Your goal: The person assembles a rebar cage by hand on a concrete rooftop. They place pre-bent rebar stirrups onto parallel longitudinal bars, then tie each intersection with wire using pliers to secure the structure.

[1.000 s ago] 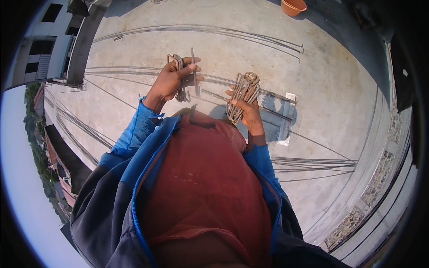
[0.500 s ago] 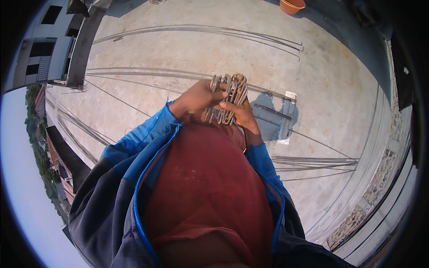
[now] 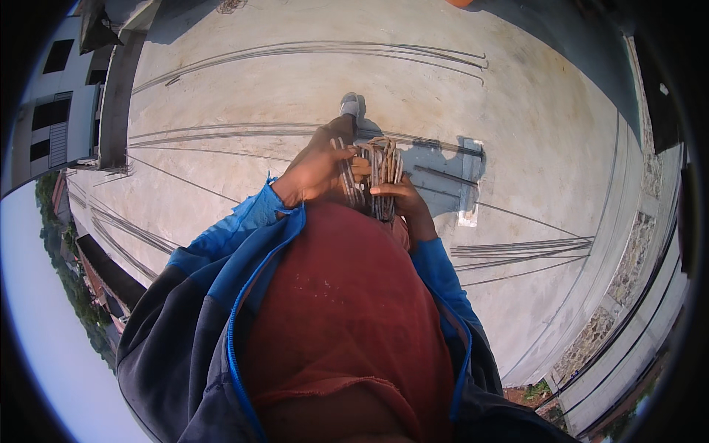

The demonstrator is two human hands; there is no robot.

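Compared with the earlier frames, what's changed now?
The left hand, holding bent metal loops, has moved right, beside the right hand and its loop bundle. A shoe has come into view beyond them; the orange tub has mostly left view. Both hands still grip loops; the long rods lie as before.

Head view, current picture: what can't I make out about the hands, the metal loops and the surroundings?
- Head view: most right hand fingers, hidden behind the bent metal loops.
- Head view: exact loop count, lost where loops overlap each other and the left hand.
- Head view: orange object, nearly all cut off by the top edge.
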